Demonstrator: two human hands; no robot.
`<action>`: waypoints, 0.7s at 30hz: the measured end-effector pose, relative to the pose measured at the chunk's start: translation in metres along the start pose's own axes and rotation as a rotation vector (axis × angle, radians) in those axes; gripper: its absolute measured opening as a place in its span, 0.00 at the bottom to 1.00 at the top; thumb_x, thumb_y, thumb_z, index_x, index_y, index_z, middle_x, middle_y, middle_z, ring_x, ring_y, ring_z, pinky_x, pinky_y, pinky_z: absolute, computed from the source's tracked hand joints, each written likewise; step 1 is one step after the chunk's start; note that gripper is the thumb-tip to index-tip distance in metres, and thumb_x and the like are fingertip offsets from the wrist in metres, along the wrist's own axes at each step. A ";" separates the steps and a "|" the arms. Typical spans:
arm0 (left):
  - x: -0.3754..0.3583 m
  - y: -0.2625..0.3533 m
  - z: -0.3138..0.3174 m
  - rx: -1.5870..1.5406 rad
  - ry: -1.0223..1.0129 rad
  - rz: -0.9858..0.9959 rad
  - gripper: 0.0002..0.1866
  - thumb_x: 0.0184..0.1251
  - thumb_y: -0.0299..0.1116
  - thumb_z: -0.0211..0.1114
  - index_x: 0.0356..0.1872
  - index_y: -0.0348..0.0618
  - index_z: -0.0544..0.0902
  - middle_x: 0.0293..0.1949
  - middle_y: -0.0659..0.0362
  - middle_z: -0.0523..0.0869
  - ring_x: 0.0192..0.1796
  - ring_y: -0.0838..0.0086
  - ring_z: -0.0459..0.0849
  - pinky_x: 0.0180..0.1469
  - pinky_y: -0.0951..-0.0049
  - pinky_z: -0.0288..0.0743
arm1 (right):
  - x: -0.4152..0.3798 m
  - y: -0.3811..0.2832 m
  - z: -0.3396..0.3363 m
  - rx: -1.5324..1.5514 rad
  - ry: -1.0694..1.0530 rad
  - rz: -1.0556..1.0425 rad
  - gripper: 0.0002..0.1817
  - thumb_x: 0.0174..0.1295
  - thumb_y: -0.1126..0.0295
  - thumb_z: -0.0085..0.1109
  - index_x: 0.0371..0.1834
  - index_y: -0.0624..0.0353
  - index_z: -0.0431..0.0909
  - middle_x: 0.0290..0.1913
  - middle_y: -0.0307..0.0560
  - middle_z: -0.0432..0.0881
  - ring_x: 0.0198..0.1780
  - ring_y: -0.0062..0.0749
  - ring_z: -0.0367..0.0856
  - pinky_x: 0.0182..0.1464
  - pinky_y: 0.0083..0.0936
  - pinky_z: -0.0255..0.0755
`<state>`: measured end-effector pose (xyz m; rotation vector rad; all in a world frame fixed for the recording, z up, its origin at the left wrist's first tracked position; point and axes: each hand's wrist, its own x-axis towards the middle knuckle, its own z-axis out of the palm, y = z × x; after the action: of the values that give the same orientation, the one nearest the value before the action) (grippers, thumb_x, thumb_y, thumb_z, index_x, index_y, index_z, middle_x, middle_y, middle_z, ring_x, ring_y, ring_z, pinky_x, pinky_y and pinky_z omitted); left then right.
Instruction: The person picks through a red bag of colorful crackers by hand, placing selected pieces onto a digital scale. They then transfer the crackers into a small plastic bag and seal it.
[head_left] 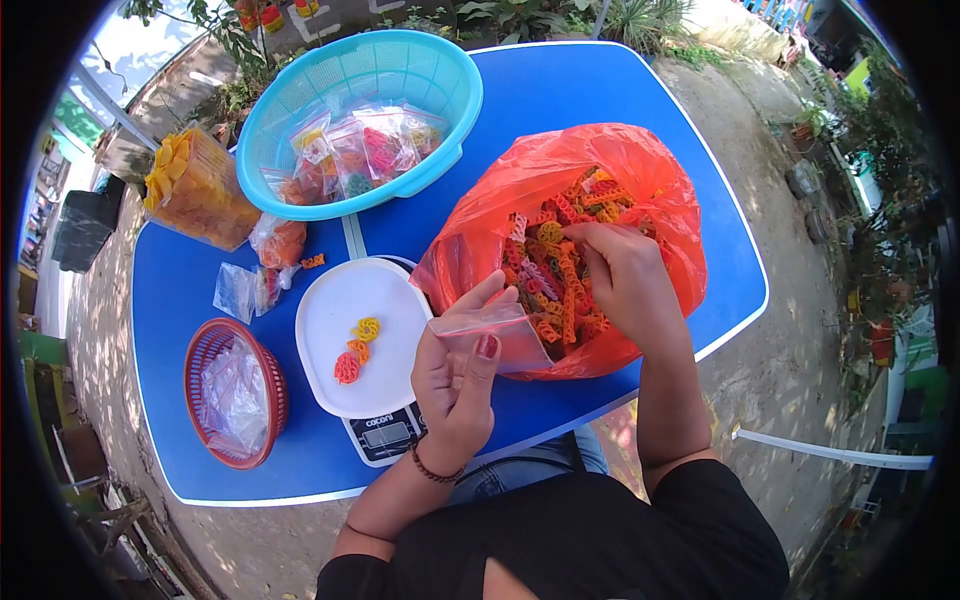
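Observation:
My left hand [452,390] holds a small clear zip bag [505,340] between thumb and fingers, beside the kitchen scale [385,438]. The zip bag looks empty. My right hand [632,285] is over the open red plastic bag [675,200], its fingers bent and pinched at the colourful wheel- and tube-shaped crackers [545,275] inside. What sits between those fingertips is hidden. On the scale lies a white tray [335,310] with a few loose crackers [358,350], yellow, orange and pink.
A turquoise basket [265,130] with filled zip bags [365,150] stands at the back. At the left are a bag of yellow chips [195,190], small packets [275,240] and a brown basket [195,420] of clear bags [235,395]. All stand on a blue table [270,480].

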<state>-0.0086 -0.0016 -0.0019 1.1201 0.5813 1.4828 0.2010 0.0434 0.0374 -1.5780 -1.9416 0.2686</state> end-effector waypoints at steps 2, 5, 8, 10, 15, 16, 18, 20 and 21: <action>0.000 0.001 0.000 0.070 -0.036 0.027 0.12 0.82 0.32 0.59 0.56 0.35 0.76 0.70 0.33 0.74 0.70 0.49 0.80 0.72 0.51 0.72 | 0.004 0.003 0.018 -0.033 0.013 0.013 0.18 0.59 0.84 0.57 0.53 0.67 0.83 0.44 0.62 0.85 0.50 0.60 0.83 0.54 0.48 0.78; -0.001 0.000 -0.002 0.168 -0.076 0.077 0.09 0.81 0.30 0.61 0.52 0.35 0.77 0.68 0.33 0.77 0.68 0.52 0.82 0.69 0.55 0.75 | 0.004 0.004 0.040 -0.234 0.077 -0.002 0.20 0.57 0.83 0.57 0.54 0.68 0.83 0.45 0.61 0.82 0.51 0.61 0.81 0.57 0.48 0.77; -0.001 -0.003 0.001 0.210 -0.067 0.107 0.07 0.79 0.29 0.63 0.48 0.35 0.79 0.63 0.34 0.82 0.65 0.55 0.85 0.65 0.59 0.78 | 0.001 0.006 0.046 -0.218 0.049 0.025 0.19 0.57 0.83 0.58 0.54 0.69 0.83 0.42 0.60 0.79 0.51 0.59 0.79 0.57 0.47 0.76; -0.002 -0.003 0.001 0.240 -0.063 0.125 0.07 0.77 0.28 0.65 0.46 0.35 0.79 0.61 0.34 0.84 0.63 0.55 0.87 0.64 0.61 0.79 | -0.001 0.009 0.046 -0.197 0.045 0.013 0.18 0.58 0.82 0.60 0.53 0.70 0.82 0.42 0.60 0.80 0.50 0.58 0.79 0.55 0.46 0.76; -0.002 0.008 -0.001 0.457 -0.192 0.146 0.08 0.77 0.29 0.64 0.49 0.36 0.79 0.61 0.35 0.83 0.66 0.54 0.84 0.62 0.58 0.82 | -0.003 0.010 0.043 -0.115 0.105 0.001 0.12 0.58 0.80 0.66 0.46 0.69 0.83 0.41 0.59 0.80 0.48 0.57 0.80 0.51 0.46 0.76; -0.002 0.008 -0.001 0.491 -0.199 0.177 0.08 0.77 0.29 0.65 0.48 0.36 0.79 0.59 0.36 0.84 0.65 0.53 0.84 0.61 0.58 0.83 | -0.003 0.009 0.040 -0.097 0.105 0.019 0.11 0.58 0.80 0.66 0.44 0.69 0.82 0.40 0.58 0.80 0.47 0.56 0.81 0.50 0.46 0.76; 0.001 0.008 0.001 0.558 -0.212 0.236 0.08 0.75 0.29 0.66 0.46 0.36 0.80 0.56 0.37 0.86 0.62 0.53 0.86 0.59 0.59 0.84 | -0.003 0.009 0.037 -0.034 0.109 0.035 0.09 0.58 0.80 0.67 0.41 0.68 0.82 0.38 0.57 0.81 0.44 0.55 0.82 0.48 0.46 0.76; 0.001 0.006 0.003 0.551 -0.202 0.261 0.07 0.70 0.26 0.69 0.45 0.37 0.82 0.55 0.42 0.88 0.61 0.50 0.86 0.61 0.57 0.80 | -0.005 0.011 0.035 0.057 0.119 0.032 0.08 0.57 0.81 0.68 0.39 0.66 0.82 0.36 0.56 0.82 0.42 0.54 0.83 0.46 0.45 0.77; 0.001 0.005 0.003 0.547 -0.197 0.274 0.08 0.67 0.25 0.71 0.44 0.38 0.83 0.55 0.45 0.89 0.60 0.49 0.87 0.62 0.56 0.79 | -0.006 0.010 0.033 0.091 0.123 0.036 0.07 0.57 0.81 0.68 0.38 0.66 0.82 0.35 0.56 0.82 0.41 0.53 0.84 0.45 0.44 0.77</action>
<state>-0.0080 -0.0025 0.0039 1.8091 0.7403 1.4561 0.1906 0.0471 0.0045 -1.5358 -1.7841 0.2647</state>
